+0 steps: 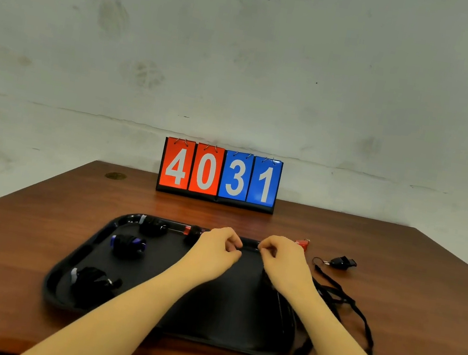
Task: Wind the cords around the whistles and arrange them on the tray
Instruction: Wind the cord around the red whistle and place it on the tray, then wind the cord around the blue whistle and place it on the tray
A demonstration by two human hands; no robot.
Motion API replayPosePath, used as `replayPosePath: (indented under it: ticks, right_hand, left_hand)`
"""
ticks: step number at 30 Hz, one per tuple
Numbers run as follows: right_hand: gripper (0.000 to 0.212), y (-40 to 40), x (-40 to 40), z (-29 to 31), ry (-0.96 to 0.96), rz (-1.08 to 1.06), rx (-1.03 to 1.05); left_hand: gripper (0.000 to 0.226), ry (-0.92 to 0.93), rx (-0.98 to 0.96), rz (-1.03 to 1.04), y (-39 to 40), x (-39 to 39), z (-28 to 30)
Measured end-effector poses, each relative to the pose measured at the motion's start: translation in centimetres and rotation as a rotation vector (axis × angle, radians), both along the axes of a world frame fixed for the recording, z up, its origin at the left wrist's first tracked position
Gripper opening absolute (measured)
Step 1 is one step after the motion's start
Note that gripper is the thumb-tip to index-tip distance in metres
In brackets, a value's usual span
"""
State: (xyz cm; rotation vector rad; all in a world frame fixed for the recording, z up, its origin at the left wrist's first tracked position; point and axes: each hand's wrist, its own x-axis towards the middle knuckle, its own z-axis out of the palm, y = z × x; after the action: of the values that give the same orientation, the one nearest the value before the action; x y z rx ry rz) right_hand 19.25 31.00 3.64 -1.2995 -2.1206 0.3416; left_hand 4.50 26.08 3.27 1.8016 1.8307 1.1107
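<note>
Both forearms come in from bottom edge, reaching over black tray [64,270] on wooden table [35,222]. Left hand [216,249] over tray's far-middle, fingers curled, thumb + index tips pinched together. Right hand [282,258] over tray's far-right corner, same curled pinch. Looks like a thin black cord between the two pinches, but too dark against the tray to confirm.

On tray, cords already wound: white-tipped whistle [94,279] near-left, blue whistle [127,245] mid-left, another wound whistle [153,226] far-left w/ a pale band, red-ended whistle [192,231] at far rim, partly hidden by left hand.

Off tray: red whistle [301,244] peeks out just behind right hand, on table by tray's far-right corner. Black whistle [342,262] further right on table, unwound; loose black cords [358,310] trail along tray's right side toward near edge.

Flip scoreboard [220,175] at table's back edge against wall, reads 40 red, 31 blue.
</note>
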Motion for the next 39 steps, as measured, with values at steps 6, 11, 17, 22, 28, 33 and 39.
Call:
replayPosePath:
  ticks: [6,11,17,22,28,33,39]
  right_hand:
    - [0.034,0.0,3.2,-0.7,-0.250,-0.122,-0.012]
    - [0.016,0.6,4.1,-1.6,-0.181,-0.110,-0.054]
    - [0.008,1.1,4.3,-1.8,-0.047,-0.072,-0.043]
    - [0.009,0.7,4.6,-1.3,0.016,-0.109,0.031]
    - [0.011,0.0,4.5,-0.2,0.250,-0.018,0.086]
    - [0.010,-1.4,4.4,1.8,0.433,-0.003,0.099]
    - [0.011,-2.9,4.7,3.8,0.525,-0.002,0.103]
  left_hand:
    - [0.014,0.016,-0.051,-0.072,1.0,3.4,-0.5]
    - [0.020,0.027,-0.073,-0.077,2.1,4.8,-1.0]
    - [0.019,0.088,-0.119,-0.096,2.8,5.4,-1.7]
    - [0.014,0.079,-0.055,-0.042,2.8,5.1,-1.3]
    - [0.030,-0.082,-0.097,-0.195,2.3,5.4,0.1]
    - [0.028,-0.146,-0.090,-0.257,0.9,5.9,1.8]
    - [0.014,-0.344,0.017,-0.296,-2.0,6.5,3.4]
